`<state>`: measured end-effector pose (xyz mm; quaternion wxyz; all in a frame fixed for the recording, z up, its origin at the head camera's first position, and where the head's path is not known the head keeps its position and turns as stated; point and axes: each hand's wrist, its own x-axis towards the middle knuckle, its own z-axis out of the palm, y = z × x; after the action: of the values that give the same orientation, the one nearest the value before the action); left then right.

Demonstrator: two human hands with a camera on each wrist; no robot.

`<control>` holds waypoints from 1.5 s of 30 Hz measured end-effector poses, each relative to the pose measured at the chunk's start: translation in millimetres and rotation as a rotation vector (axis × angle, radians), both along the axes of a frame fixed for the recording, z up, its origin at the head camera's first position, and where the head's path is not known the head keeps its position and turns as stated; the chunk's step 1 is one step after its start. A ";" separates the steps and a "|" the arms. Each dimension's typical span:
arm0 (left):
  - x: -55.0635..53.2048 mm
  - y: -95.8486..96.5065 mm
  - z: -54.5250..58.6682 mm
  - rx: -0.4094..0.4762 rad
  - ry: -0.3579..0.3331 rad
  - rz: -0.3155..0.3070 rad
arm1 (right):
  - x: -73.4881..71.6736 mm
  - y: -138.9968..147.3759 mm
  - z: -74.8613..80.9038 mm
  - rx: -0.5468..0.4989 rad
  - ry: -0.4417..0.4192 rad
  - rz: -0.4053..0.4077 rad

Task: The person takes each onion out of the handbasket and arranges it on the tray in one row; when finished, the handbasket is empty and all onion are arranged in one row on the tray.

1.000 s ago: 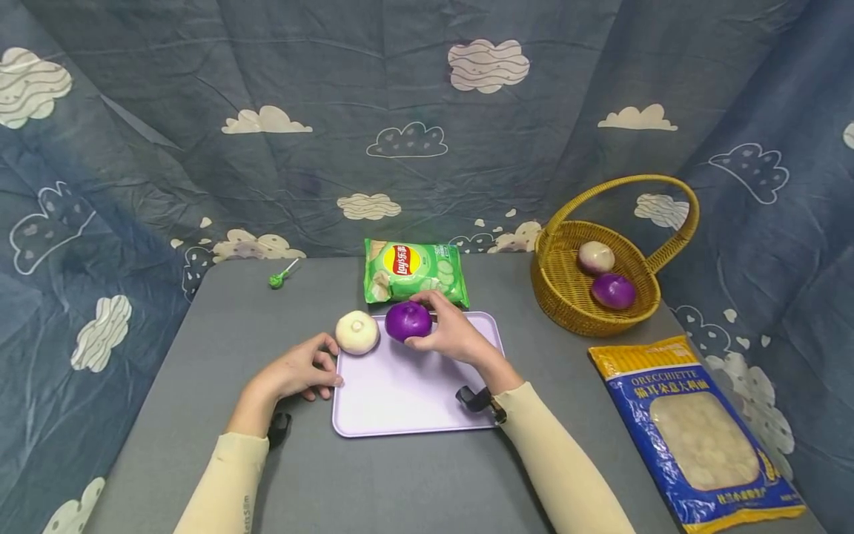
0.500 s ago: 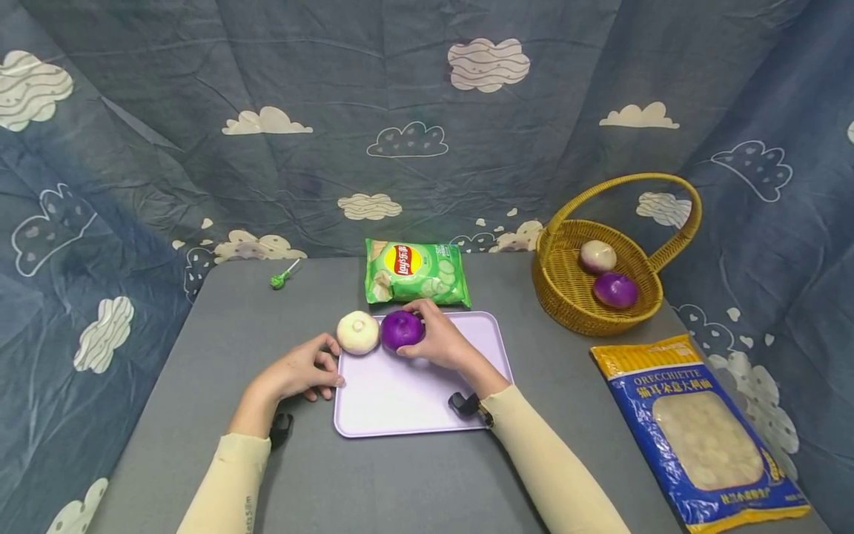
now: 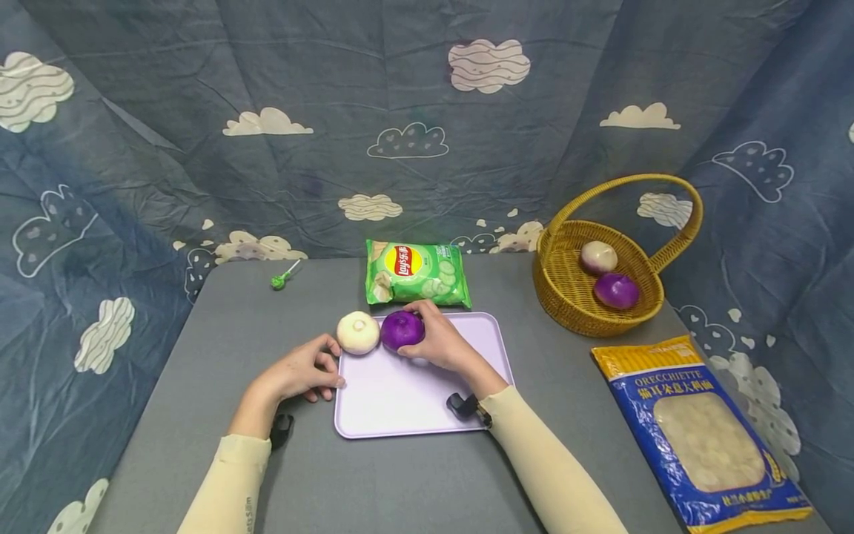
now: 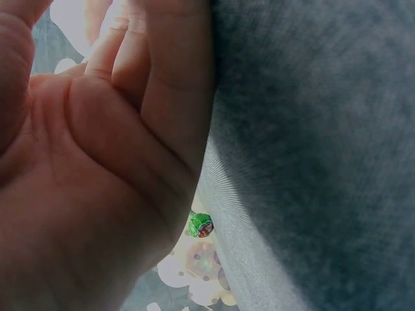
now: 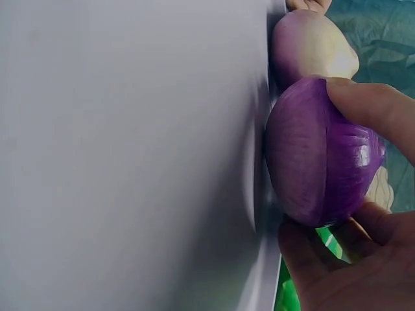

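Observation:
My right hand (image 3: 440, 337) grips a glossy purple onion (image 3: 401, 331) at the tray's back left, thumb on the near side and fingers behind. In the right wrist view the onion (image 5: 324, 155) shows fine skin lines and a paler lower half. Close against it sits a white-and-purple turnip-like bulb (image 3: 358, 332) at the tray's back left corner, white side up. My left hand (image 3: 300, 373) lies beside the lilac tray (image 3: 394, 404), fingers loosely bent, fingertips at its left edge; the left wrist view shows mostly its palm (image 4: 97, 168).
Behind the tray lies a green chip bag (image 3: 416, 274). At the back right, a wicker basket (image 3: 567, 297) holds a white-and-purple bulb (image 3: 598, 257) and a purple one (image 3: 616, 291). A blue-and-yellow pasta bag (image 3: 700, 437) lies at right, a green lollipop (image 3: 279, 281) back left.
The right hand has moved the purple onion slightly left, up against the white-and-purple bulb, and stays there over the last half second. The left hand keeps its place.

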<state>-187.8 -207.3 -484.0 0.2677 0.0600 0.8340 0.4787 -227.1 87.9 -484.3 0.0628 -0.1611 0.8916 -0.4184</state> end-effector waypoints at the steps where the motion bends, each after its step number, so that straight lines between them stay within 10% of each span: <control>1: 0.0 0.2 0.1 0.000 0.000 0.000 | 0.0 0.1 -0.3 -0.001 -0.001 -0.002; 33: 0.9 2.0 0.6 -0.017 0.002 0.008 | 1.3 3.3 -1.8 -0.029 0.017 -0.030; 45: 1.7 1.4 1.3 -0.012 0.007 0.003 | 16.1 45.5 35.4 -0.148 -0.023 0.019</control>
<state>-186.1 -205.9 -482.7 0.2644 0.0585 0.8380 0.4738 -211.0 133.4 -448.9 0.0651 -0.1690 0.8558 -0.4846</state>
